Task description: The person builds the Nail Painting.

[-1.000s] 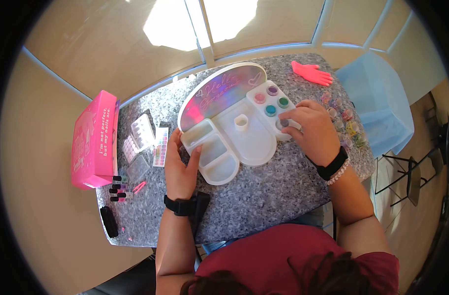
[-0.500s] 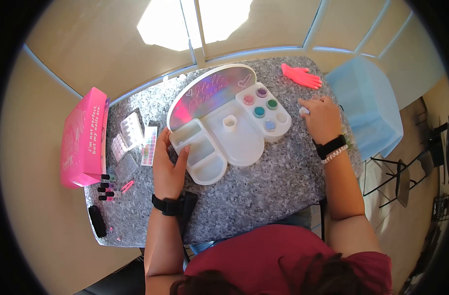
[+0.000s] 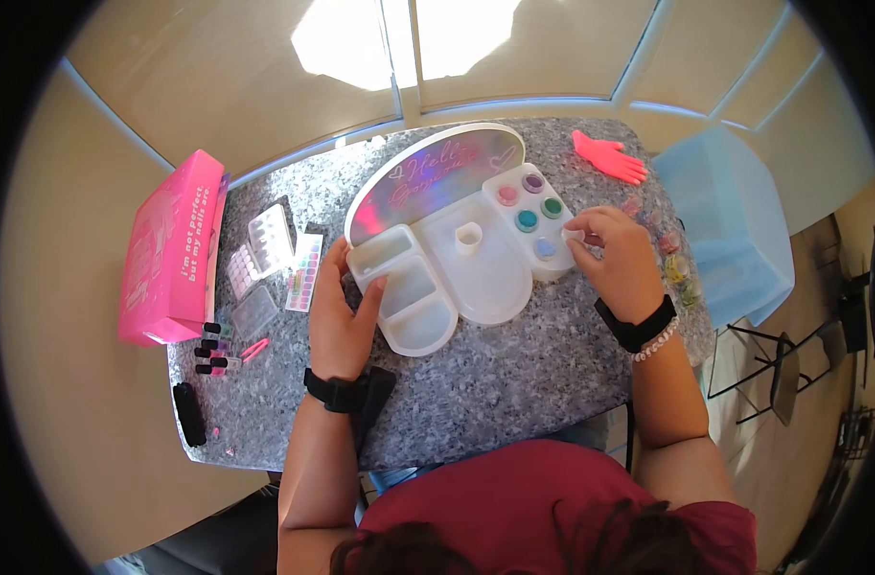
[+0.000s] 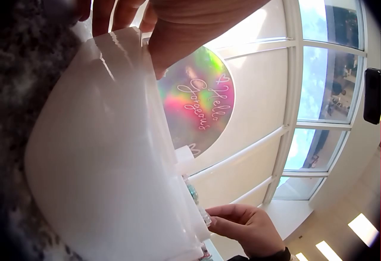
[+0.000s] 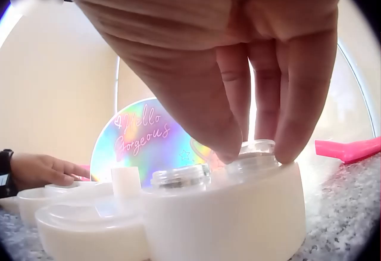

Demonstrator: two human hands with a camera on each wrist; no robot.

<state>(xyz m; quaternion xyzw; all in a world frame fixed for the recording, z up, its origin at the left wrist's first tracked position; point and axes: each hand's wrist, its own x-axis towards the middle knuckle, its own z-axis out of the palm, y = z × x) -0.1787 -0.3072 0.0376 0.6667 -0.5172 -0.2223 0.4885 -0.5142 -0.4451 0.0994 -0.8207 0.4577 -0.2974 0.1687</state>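
My right hand pinches a small clear jar between thumb and fingers at the right end of the white organizer tray. Beside it in the right wrist view sits another clear jar. Pink, purple, teal, green and pale blue jars fill the tray's round slots. My left hand grips the tray's left end, thumb over the compartments. Behind the tray stands its iridescent arched panel.
Left on the granite table are a pink box, nail-tip cases, a color card, small bottles and a black case. Toward the right lie a pink glove and several small colorful containers.
My right hand went right to the small containers and has come back to the tray with a clear jar. The pale blue jar was left in its slot. My left hand stays on the tray.
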